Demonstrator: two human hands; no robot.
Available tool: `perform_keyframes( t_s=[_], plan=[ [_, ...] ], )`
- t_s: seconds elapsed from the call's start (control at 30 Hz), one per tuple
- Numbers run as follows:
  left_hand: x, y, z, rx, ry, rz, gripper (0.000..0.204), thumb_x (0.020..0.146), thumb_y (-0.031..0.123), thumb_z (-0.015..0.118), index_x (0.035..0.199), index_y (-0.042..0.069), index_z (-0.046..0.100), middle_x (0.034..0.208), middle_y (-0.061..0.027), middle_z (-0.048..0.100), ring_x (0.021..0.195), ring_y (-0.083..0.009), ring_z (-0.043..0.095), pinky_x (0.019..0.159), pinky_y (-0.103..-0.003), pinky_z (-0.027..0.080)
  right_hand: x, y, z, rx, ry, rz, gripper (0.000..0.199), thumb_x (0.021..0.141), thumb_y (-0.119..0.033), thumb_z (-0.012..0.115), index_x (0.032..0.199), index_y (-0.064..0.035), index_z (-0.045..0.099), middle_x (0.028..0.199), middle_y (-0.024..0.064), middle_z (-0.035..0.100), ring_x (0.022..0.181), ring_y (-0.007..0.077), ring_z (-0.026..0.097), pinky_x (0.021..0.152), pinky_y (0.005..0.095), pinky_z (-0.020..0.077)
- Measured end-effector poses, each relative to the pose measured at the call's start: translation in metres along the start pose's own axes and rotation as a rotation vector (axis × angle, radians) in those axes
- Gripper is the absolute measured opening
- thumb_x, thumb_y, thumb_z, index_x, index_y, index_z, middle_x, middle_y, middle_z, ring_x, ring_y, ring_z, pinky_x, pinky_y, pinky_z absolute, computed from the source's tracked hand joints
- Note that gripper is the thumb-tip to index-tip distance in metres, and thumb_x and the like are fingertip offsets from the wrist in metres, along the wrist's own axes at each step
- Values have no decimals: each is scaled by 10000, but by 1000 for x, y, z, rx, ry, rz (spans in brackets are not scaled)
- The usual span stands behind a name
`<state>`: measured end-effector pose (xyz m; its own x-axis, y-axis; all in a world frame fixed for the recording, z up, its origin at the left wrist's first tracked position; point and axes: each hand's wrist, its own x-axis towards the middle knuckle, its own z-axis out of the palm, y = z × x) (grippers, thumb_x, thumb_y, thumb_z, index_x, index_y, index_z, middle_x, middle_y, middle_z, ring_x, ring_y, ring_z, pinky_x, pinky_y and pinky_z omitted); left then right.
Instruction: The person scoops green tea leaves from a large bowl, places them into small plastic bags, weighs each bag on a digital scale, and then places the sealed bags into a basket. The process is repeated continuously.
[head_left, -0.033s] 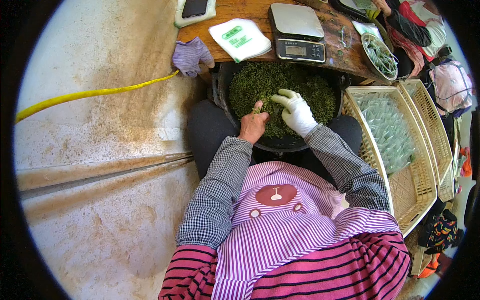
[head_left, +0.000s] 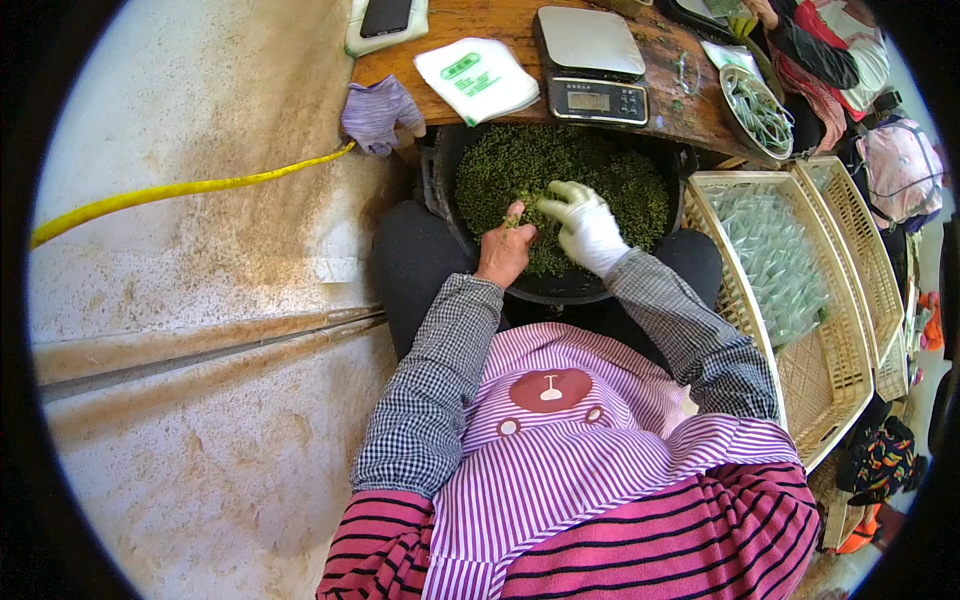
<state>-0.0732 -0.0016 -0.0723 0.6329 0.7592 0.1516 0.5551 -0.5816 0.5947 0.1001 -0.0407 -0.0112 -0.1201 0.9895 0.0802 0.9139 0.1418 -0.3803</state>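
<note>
A round black pan (head_left: 470, 235) rests on my lap, filled with small dry green leaves (head_left: 610, 180). My bare left hand (head_left: 503, 252) lies at the near side of the heap, its fingertips pinched on a bit of the leaves. My right hand (head_left: 587, 228), in a white glove, lies on the leaves right beside it. Its fingers curl toward the left hand's fingertips, and what they hold is hidden. Both checked sleeves reach forward over a striped pink apron.
Beyond the pan, a wooden table (head_left: 690, 115) carries a digital scale (head_left: 592, 62), a stack of white bags (head_left: 476, 78), a purple glove (head_left: 378, 112) and a phone (head_left: 386, 16). Cream baskets (head_left: 830, 400) of clear packets stand right. A yellow hose (head_left: 170, 190) crosses the floor. Another person (head_left: 825, 50) sits at top right.
</note>
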Motion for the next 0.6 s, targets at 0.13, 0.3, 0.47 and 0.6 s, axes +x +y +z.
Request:
perform_keyframes(
  t_s=[0.13,0.3,0.47,0.6],
  plan=[
    [-3,0,3,-123,45,136,111,780,16,589,875,57,627,1112,-164,595,785,-327,641,689,-417,525,0,-5,40,-439,-542,177,543,776,-138,634,1301,-216,519,1495,69,258,1386,331,201,1079,580,211],
    [0,6,-15,-18,-12,83,36,787,10,600,812,36,601,1230,-91,541,779,-326,640,681,-413,534,-6,0,9,224,-117,318,530,692,61,497,1169,-131,623,1363,191,445,1228,373,455,1014,378,395],
    [3,1,-1,9,52,227,58,798,13,586,849,33,604,1192,-68,570,788,-314,645,692,-406,534,-21,-4,23,88,-224,169,557,688,77,491,1199,-116,602,1351,192,457,1228,360,456,1006,376,408],
    [1,-3,-4,26,88,37,60,812,20,582,867,13,603,1173,-80,592,795,-308,647,687,-398,535,-22,3,22,750,268,617,491,783,16,496,1262,-84,542,1126,154,612,966,238,613,834,293,488]
  ],
)
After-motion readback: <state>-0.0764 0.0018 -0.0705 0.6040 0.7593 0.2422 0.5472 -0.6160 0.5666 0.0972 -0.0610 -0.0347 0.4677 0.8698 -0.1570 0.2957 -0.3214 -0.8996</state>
